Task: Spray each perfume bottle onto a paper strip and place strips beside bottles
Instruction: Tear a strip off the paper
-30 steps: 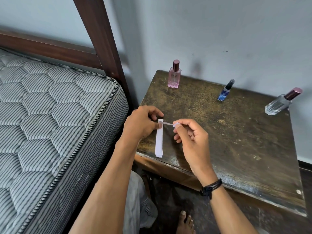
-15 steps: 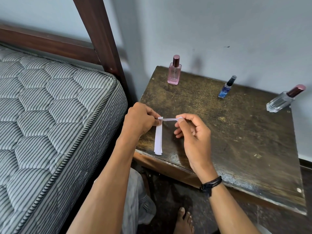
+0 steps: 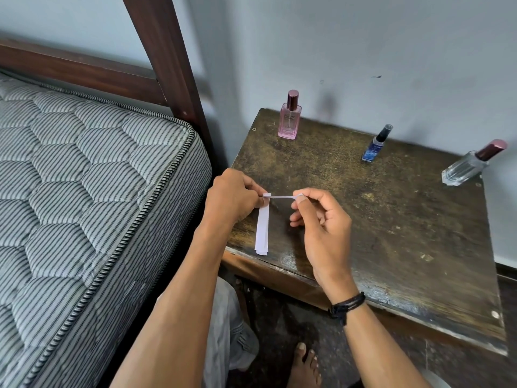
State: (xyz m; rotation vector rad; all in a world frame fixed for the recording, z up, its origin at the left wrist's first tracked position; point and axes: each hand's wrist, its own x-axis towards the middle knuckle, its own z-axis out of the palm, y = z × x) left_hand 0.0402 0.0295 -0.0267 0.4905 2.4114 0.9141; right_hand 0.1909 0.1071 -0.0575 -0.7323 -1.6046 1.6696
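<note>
Three perfume bottles stand along the back of a worn wooden table (image 3: 391,228): a pink bottle (image 3: 289,119) at the left, a small blue bottle (image 3: 376,145) in the middle and a clear bottle with a maroon cap (image 3: 472,165) at the right. My left hand (image 3: 233,196) pinches the top of a small stack of white paper strips (image 3: 263,228) that hangs down over the table's near left corner. My right hand (image 3: 319,217) pinches one strip (image 3: 282,196) and holds it out sideways from the stack's top.
A striped quilted mattress (image 3: 84,205) and a dark wooden bed post (image 3: 167,65) stand close on the left. A grey wall rises right behind the table. My bare foot (image 3: 303,365) is on the dark floor below the table's front edge.
My right hand has drawn one strip further sideways out of the stack held by my left hand. Both hands have risen slightly; the bottles have not moved.
</note>
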